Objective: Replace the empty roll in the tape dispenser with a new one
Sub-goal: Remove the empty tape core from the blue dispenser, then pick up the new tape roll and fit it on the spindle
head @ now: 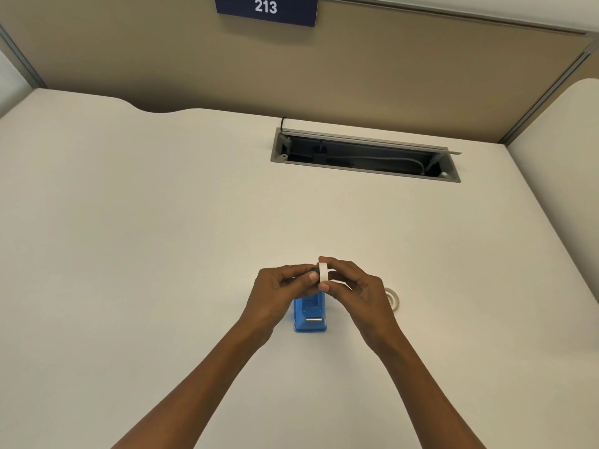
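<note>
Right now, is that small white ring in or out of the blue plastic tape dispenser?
Out. The small white ring is pinched between both hands' fingertips above the blue plastic tape dispenser, which stands on the desk beneath.

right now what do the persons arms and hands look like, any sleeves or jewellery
Both forearms are bare up to the bottom edge of the head view, with no sleeve showing. The left hand and right hand wear no gloves, and no watch, bracelet or ring can be seen. The nails on the visible fingers look short and unpainted.

Your plastic tape dispenser (310,314): blue.
Your small ring-shaped roll (322,272): white.
Your desk top (162,238): plain cream.
Sign plate (265,8): navy, white digits.
</note>
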Tool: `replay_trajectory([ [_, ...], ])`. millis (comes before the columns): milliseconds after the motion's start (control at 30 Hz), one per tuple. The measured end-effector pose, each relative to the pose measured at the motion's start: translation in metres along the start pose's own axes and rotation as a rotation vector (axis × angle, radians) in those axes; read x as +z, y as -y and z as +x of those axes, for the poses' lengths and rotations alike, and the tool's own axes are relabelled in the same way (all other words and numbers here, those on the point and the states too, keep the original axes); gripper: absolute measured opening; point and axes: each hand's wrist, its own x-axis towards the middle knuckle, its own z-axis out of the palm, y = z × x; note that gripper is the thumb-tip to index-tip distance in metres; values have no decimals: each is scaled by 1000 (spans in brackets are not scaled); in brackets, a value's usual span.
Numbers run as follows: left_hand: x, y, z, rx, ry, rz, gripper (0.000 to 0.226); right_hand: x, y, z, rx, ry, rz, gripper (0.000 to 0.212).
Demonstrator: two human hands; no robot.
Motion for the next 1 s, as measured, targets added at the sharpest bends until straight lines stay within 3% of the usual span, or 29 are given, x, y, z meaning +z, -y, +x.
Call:
replay_trajectory([
  [333,-9,4,1,-102,-73,-200,17,-3,3,17,-12,40,100,44],
  [433,-14,5,3,-128,-128,-238,15,-4,1,40,36,-112,-4,51],
  [567,-19,6,3,-147,-149,-246,16,-3,-12,74,28,-248,-244,43],
  [1000,-22,11,5,-193,-184,-267,12,7,-43,117,-1,-270,-467,50],
])
